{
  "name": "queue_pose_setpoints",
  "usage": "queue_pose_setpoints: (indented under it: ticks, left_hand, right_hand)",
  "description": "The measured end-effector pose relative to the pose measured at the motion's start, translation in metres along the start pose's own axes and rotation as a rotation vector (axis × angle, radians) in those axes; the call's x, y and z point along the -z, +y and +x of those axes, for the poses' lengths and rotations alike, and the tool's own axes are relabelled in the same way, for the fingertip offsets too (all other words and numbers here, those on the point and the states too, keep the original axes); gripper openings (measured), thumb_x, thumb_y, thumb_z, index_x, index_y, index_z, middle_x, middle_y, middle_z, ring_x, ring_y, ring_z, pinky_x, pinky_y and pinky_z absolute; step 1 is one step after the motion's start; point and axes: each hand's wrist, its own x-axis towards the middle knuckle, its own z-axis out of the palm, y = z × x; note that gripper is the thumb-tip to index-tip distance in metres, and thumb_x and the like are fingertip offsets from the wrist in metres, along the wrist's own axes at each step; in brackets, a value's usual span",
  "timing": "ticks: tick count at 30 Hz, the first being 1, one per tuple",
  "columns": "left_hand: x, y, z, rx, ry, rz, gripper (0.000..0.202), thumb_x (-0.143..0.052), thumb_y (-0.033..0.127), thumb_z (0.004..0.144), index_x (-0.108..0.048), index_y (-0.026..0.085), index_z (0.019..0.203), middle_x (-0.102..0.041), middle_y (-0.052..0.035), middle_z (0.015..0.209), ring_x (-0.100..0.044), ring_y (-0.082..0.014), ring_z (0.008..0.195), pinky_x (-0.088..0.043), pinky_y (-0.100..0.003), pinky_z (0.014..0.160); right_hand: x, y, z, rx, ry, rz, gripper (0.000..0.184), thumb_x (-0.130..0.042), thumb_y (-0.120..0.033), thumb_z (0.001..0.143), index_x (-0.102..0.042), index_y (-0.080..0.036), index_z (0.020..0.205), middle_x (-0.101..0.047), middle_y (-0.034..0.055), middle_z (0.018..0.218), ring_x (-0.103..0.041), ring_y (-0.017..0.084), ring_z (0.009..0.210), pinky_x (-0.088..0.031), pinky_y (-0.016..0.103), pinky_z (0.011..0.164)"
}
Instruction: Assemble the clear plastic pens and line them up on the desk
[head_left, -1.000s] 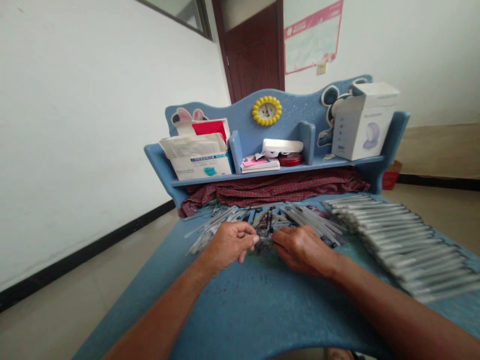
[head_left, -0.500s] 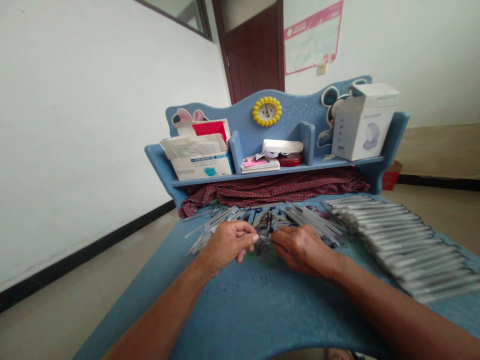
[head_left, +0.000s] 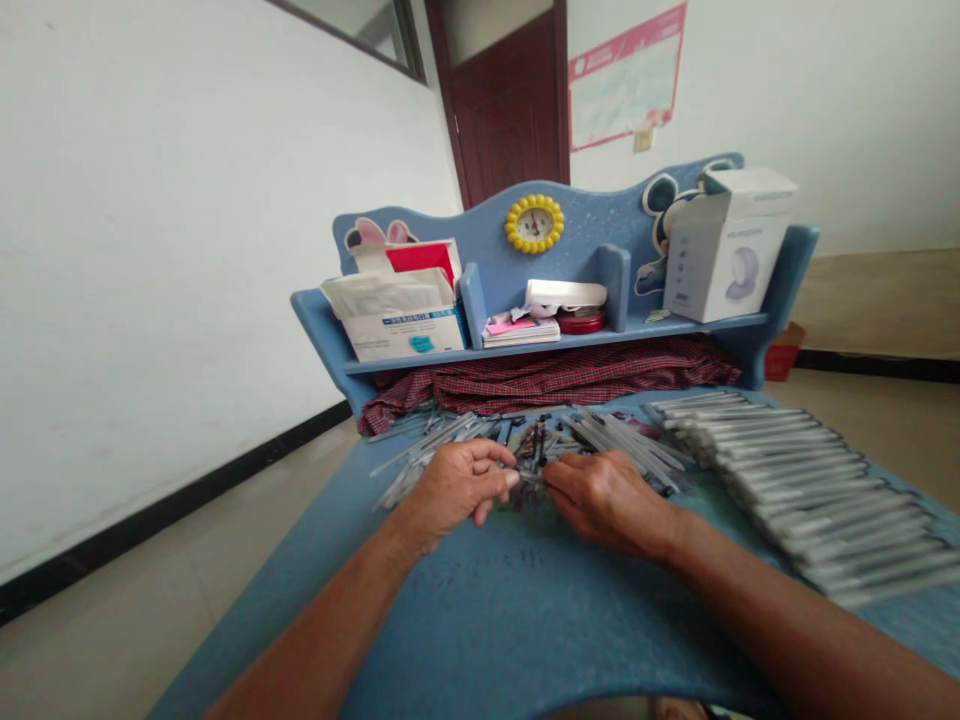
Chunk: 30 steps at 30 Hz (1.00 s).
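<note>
Over the middle of the blue desk, my left hand pinches one end of a thin, clear pen piece between thumb and forefinger. My right hand has its fingers closed round the other end, which they mostly hide. Just behind the hands lies a pile of small black pen parts. Loose clear pen barrels fan out on the left, partly covered by my left hand. More clear barrels lie behind my right hand.
A thick layer of pens lies side by side on the desk's right. At the back, a red checked cloth is tucked under a blue shelf. A mask box and a white carton stand on it.
Almost nothing differs. Both hands stay in place with the pen piece between them; only a very slight shift of the view shows.
</note>
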Motion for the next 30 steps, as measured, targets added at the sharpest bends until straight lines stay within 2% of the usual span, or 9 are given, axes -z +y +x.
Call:
queue_pose_setpoints:
  ticks: [6,13,21,30]
  left_hand:
    - [0.0,-0.0018,0.0007,-0.001,-0.005,0.046,0.019,-0.061,0.029,0.069,-0.057,0.011,0.072,-0.058,0.0021,0.054,-0.041,-0.003,0.032,-0.027,-0.015,0.035]
    - [0.0014,-0.0006,-0.0005,-0.015,-0.016,-0.003,0.027,-0.065,0.026,0.066,-0.058,0.011,0.088,-0.054,0.0065,0.05,-0.039,-0.0026,0.031,-0.028,-0.015,0.035]
    - [0.0009,-0.0026,0.0005,0.002,-0.024,0.038,0.019,-0.062,0.029,0.069,-0.057,0.011,0.073,-0.058,0.002,0.054,-0.041,-0.0028,0.032,-0.027,-0.015,0.034]
    - [0.0014,-0.0015,0.0009,-0.017,-0.02,0.024,0.02,-0.063,0.026,0.065,-0.058,0.011,0.077,-0.056,0.0038,0.052,-0.041,-0.0034,0.032,-0.027,-0.016,0.034]
  right_hand:
    - [-0.0004,-0.0009,0.0002,0.002,0.006,-0.003,0.018,-0.041,-0.018,0.087,-0.055,-0.017,0.076,-0.061,0.0013,0.069,-0.045,0.009,0.052,-0.018,0.027,0.05]
    - [0.0019,-0.0008,0.0005,0.006,0.003,0.006,0.016,-0.042,-0.018,0.087,-0.055,-0.017,0.077,-0.061,0.0015,0.069,-0.046,0.009,0.052,-0.019,0.026,0.05]
    - [0.001,-0.0007,0.0003,0.017,0.013,-0.003,0.017,-0.042,-0.018,0.087,-0.055,-0.016,0.077,-0.061,0.0016,0.069,-0.047,0.009,0.052,-0.02,0.027,0.05]
    - [0.0004,-0.0003,0.0003,0.008,-0.001,-0.005,0.017,-0.041,-0.018,0.087,-0.054,-0.016,0.077,-0.061,0.0013,0.069,-0.046,0.009,0.051,-0.018,0.027,0.05]
